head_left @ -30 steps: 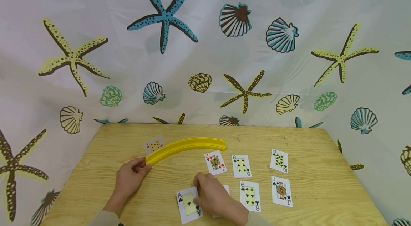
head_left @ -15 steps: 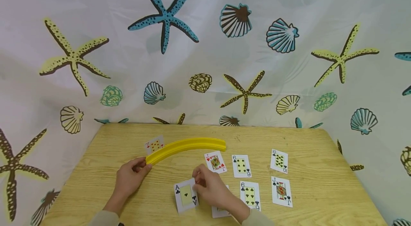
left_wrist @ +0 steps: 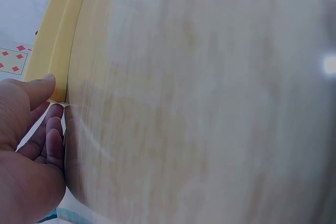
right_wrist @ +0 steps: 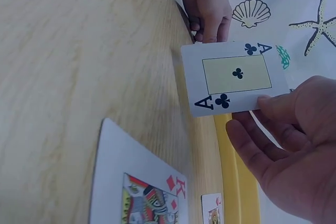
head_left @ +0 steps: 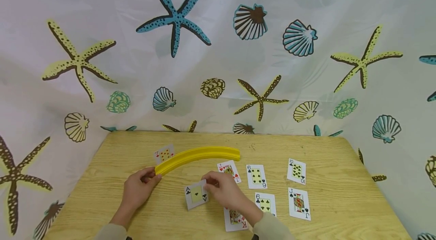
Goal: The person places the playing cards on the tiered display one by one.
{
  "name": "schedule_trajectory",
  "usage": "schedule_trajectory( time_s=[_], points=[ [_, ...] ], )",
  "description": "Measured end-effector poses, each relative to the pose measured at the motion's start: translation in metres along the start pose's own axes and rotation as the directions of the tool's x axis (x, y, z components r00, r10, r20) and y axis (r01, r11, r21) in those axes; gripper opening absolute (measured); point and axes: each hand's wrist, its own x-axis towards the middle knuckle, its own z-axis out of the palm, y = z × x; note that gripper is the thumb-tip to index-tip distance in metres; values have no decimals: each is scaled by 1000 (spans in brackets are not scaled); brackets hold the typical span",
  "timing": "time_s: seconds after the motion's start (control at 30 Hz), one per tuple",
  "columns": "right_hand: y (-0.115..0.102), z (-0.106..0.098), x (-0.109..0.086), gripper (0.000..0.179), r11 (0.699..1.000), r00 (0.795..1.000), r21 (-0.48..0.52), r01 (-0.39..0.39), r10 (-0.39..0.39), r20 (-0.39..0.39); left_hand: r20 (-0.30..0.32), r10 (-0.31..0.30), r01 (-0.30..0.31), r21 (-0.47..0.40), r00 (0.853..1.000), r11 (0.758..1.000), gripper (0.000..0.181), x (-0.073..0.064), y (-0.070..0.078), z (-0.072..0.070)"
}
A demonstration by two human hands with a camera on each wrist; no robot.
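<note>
My left hand (head_left: 137,190) grips the left end of a yellow curved card holder (head_left: 204,152), thumb on its near side. A seven of diamonds (head_left: 165,153) shows above the holder's left part, its lower edge hidden behind it. My right hand (head_left: 226,192) pinches the ace of clubs (head_left: 196,194) by its right edge, between thumb and fingers. The card is tilted, its face towards me, in front of the holder and apart from it. In the right wrist view the ace (right_wrist: 236,77) shows its whole face.
Right of the holder's front lie a jack of hearts (head_left: 228,169), partly covered by my right hand, and two black sixes (head_left: 257,176). Under my right forearm lies a king of diamonds (head_left: 235,223). Farther right are a black ten (head_left: 297,171) and a black jack (head_left: 299,204).
My right hand has raised the ace of clubs and moved it away from me, towards the holder, tilting it. More of the king of diamonds shows. The left hand stays put.
</note>
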Motion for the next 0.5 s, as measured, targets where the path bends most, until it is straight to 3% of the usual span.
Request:
schedule_trajectory(
  time_s=[0.2,0.5],
  points=[
    [-3,2,10,19,999,1000,33,-18,18,-18,9,-9,9,4,1000,1000,49,0,-1,0],
    [-9,2,25,18,998,999,56,24,-22,-45,2,-9,9,10,1000,1000,48,0,1,0]
  ],
)
